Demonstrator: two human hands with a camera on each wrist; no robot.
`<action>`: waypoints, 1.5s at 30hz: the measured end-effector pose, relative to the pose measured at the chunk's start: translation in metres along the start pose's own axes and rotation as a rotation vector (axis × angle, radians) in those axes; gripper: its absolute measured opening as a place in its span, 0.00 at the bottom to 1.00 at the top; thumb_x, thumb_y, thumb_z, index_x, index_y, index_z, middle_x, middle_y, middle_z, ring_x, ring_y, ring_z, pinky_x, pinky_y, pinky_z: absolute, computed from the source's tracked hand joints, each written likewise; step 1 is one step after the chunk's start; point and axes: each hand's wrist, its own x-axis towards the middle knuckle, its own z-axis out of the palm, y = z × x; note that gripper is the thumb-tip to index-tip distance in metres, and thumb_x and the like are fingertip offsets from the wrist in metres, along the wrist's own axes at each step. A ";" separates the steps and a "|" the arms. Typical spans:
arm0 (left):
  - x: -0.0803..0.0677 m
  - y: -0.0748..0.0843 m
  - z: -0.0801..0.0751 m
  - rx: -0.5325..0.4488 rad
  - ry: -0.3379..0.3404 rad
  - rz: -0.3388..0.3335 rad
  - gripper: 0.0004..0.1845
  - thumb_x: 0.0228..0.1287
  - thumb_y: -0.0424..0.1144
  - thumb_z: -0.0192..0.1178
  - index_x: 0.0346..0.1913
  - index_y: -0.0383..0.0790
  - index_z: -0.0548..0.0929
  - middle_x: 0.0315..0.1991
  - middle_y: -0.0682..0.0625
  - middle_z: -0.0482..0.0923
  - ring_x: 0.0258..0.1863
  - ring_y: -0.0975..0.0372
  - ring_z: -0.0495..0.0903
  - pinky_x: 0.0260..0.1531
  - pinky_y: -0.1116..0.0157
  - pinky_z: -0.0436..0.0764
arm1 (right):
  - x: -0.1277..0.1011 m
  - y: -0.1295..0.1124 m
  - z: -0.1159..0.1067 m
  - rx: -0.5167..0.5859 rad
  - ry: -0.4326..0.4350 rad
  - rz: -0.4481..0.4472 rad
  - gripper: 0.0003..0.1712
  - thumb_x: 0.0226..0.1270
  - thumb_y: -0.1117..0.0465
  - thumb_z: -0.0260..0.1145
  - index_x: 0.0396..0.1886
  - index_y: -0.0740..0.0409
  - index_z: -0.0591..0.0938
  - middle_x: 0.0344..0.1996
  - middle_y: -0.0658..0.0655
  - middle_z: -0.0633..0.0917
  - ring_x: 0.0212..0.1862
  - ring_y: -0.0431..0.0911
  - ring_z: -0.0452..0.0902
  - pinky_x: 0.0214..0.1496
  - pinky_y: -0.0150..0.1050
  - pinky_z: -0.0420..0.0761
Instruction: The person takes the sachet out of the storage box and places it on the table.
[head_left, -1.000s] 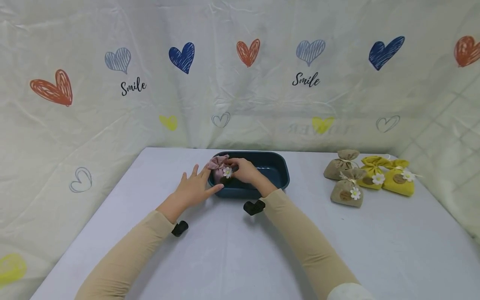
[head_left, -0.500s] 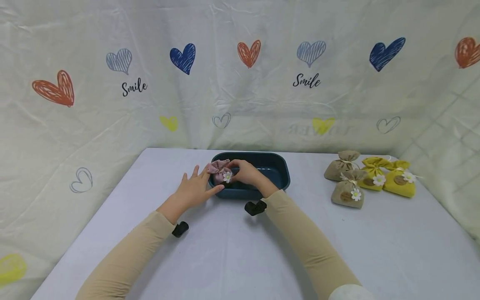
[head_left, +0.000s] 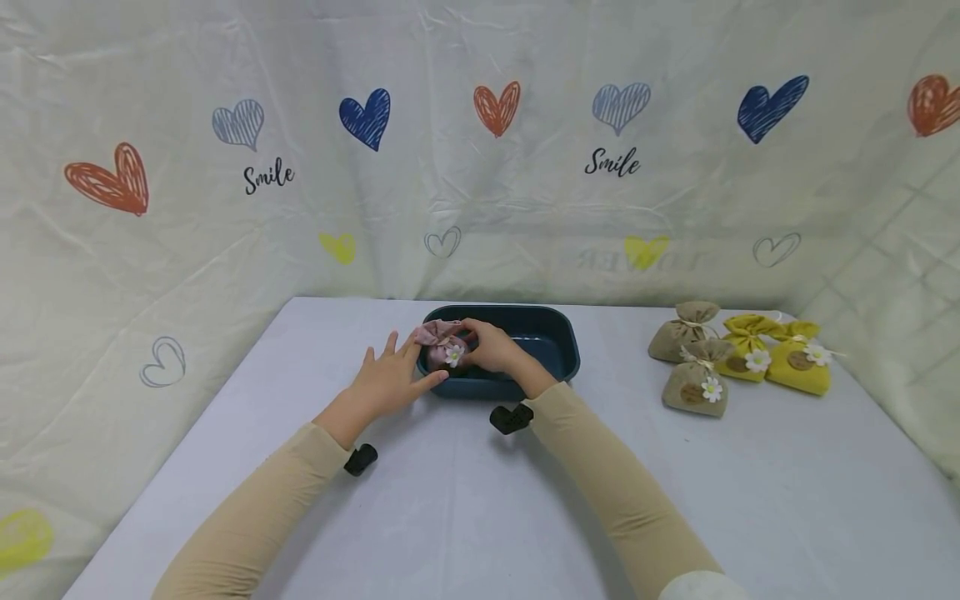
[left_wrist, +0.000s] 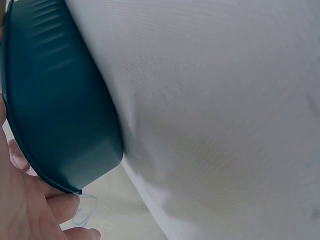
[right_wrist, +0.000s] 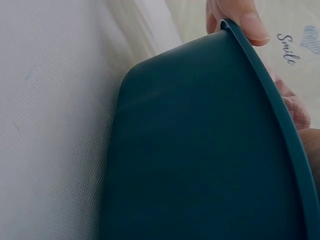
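Observation:
A small pink drawstring pouch (head_left: 437, 335) with a white daisy sits in the left end of a dark teal rectangular tub (head_left: 543, 348). My right hand (head_left: 497, 348) reaches into the tub and holds the pouch from its right side with curled fingers. Spread fingers of my left hand (head_left: 384, 377) rest at the tub's left rim, close to the pouch. The left wrist view shows that hand (left_wrist: 30, 210) against the rim of the tub (left_wrist: 65, 100). In the right wrist view the tub's wall (right_wrist: 195, 130) hides most of the pouch (right_wrist: 298, 111).
To the right on the white table (head_left: 450, 500) stand two beige pouches, one in front (head_left: 695, 387) and one behind (head_left: 672, 337). Beside them are two yellow pouches, a nearer-left one (head_left: 738, 354) and a right one (head_left: 798, 367). A heart-printed curtain (head_left: 525, 200) hangs behind the table.
The pink pouch has sunk slightly lower into the tub's left end, the right hand still on it. The left hand stays at the rim, and the other pouches stay put.

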 end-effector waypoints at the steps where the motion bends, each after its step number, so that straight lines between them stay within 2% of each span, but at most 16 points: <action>1: 0.000 0.000 0.000 0.000 -0.003 -0.001 0.51 0.75 0.71 0.43 0.82 0.33 0.50 0.81 0.40 0.50 0.80 0.40 0.43 0.70 0.31 0.49 | 0.000 0.000 0.000 -0.004 0.001 0.005 0.32 0.67 0.68 0.72 0.70 0.61 0.74 0.60 0.66 0.81 0.61 0.59 0.77 0.57 0.50 0.81; 5: 0.000 0.000 0.002 -0.009 -0.008 -0.002 0.51 0.75 0.71 0.43 0.82 0.32 0.50 0.81 0.39 0.51 0.80 0.39 0.44 0.70 0.31 0.49 | -0.001 0.001 0.001 -0.015 -0.001 0.022 0.36 0.68 0.67 0.72 0.74 0.59 0.71 0.61 0.67 0.80 0.62 0.59 0.77 0.56 0.51 0.81; 14: 0.000 0.002 0.003 -0.014 -0.004 -0.002 0.50 0.75 0.70 0.44 0.81 0.32 0.53 0.80 0.39 0.52 0.80 0.39 0.44 0.70 0.31 0.49 | -0.004 0.002 -0.001 -0.012 0.029 0.060 0.34 0.70 0.66 0.70 0.74 0.58 0.71 0.58 0.67 0.82 0.58 0.59 0.79 0.54 0.51 0.81; 24: 0.000 0.001 0.003 -0.007 -0.001 0.005 0.51 0.75 0.71 0.43 0.83 0.36 0.45 0.82 0.41 0.49 0.80 0.39 0.44 0.69 0.31 0.49 | -0.009 0.008 -0.007 0.032 0.051 0.071 0.31 0.71 0.66 0.70 0.71 0.57 0.74 0.56 0.66 0.83 0.56 0.58 0.80 0.51 0.49 0.82; 30: 0.001 0.000 0.003 -0.015 0.003 0.011 0.51 0.75 0.71 0.43 0.83 0.37 0.45 0.82 0.42 0.47 0.80 0.39 0.44 0.69 0.31 0.49 | -0.011 0.010 -0.013 0.050 0.062 0.076 0.32 0.71 0.65 0.71 0.72 0.57 0.73 0.55 0.66 0.83 0.56 0.58 0.81 0.52 0.49 0.82; 37: 0.001 0.001 0.000 -0.018 -0.001 0.009 0.51 0.75 0.71 0.43 0.83 0.37 0.44 0.82 0.42 0.46 0.80 0.40 0.43 0.70 0.31 0.48 | -0.016 0.009 -0.023 0.109 0.092 0.078 0.36 0.70 0.65 0.70 0.75 0.59 0.70 0.55 0.67 0.82 0.48 0.56 0.83 0.47 0.46 0.84; 45: 0.002 -0.001 0.000 -0.016 -0.015 0.002 0.51 0.75 0.71 0.43 0.84 0.38 0.43 0.83 0.44 0.44 0.80 0.40 0.42 0.70 0.31 0.47 | -0.024 0.005 -0.032 0.117 0.080 0.079 0.36 0.71 0.65 0.70 0.75 0.60 0.69 0.55 0.68 0.83 0.44 0.55 0.85 0.45 0.45 0.85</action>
